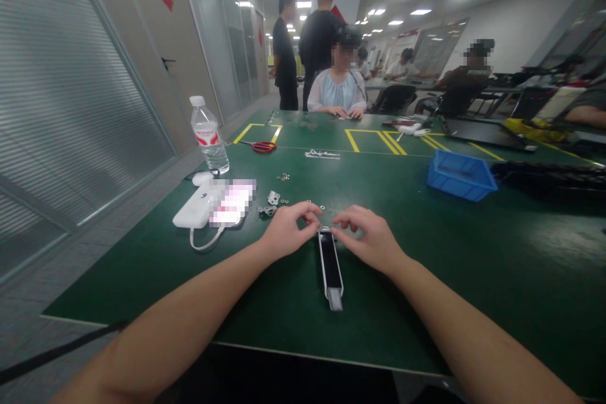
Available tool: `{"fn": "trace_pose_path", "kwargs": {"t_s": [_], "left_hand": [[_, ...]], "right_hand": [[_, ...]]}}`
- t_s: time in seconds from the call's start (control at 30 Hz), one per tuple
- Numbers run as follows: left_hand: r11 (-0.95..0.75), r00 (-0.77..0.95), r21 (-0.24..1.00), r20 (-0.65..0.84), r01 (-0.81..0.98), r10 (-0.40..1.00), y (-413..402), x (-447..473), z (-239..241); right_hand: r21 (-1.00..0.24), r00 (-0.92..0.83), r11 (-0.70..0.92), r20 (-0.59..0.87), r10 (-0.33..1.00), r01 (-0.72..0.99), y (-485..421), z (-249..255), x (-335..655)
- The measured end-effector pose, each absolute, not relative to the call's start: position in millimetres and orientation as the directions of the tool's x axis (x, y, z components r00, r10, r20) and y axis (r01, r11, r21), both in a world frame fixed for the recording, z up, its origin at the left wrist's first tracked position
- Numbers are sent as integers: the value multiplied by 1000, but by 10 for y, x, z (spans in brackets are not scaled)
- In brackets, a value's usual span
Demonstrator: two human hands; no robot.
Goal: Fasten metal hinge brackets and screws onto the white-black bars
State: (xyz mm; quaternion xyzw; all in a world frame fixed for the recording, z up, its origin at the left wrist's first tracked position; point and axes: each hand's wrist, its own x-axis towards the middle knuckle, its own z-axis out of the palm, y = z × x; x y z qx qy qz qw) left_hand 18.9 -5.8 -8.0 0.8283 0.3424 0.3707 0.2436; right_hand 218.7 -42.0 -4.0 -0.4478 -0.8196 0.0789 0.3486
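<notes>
A long, narrow device (331, 262) with a white frame and a black top lies lengthwise on the green table before me, a grey tab (335, 300) sticking out of its near end. Both hands meet at its far end, around a small shiny piece (324, 228) too small to name. My left hand (292, 227) comes from the left, thumb and forefinger curled together in a pinch. From the other side, my right hand (367, 237) brings its bent fingers and thumb close together by the same piece. What exactly the fingertips hold is hidden.
Left of my hands lie metal brackets (271, 202) and several small rings (284, 177). A white power bank (194, 202), a lit phone (234, 202) and a water bottle (208, 139) stand farther left. Red-handled scissors (264, 147), metal strips (322, 154) and a blue bin (460, 175) lie beyond. A person (338, 91) sits opposite.
</notes>
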Motion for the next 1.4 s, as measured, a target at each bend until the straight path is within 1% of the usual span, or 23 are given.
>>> {"fn": "trace_pose_path", "kwargs": {"t_s": [0.2,0.37,0.6,0.8,0.9,1.17,1.4], "left_hand": [[-725,514,606,530,326,674,-96,229,-84],[-760,520,546,562,352,644,-114,230,-90],[-787,606,477,510,391,610,-75,172,-83],[-782,682,324,382,532,623,41,36,-94],[-781,699,282,347,558,625,55,11,-76],[-801,724,256,342,541,599,25,27,-57],[-822,751,242,335,515,569,30,26,-80]], "right_hand": [[-417,-389,592,476,789,689,-452,-44,2125],[-397,-390,626,529,754,671,-459,-50,2125],[-412,-374,599,506,777,687,-428,-64,2181],[-442,-309,519,463,831,731,-343,-96,2338],[-441,-298,472,408,863,764,-314,-107,2385],[-435,-332,434,292,897,789,-299,-113,2373],[-460,-337,432,276,900,776,-295,-141,2375]]}}
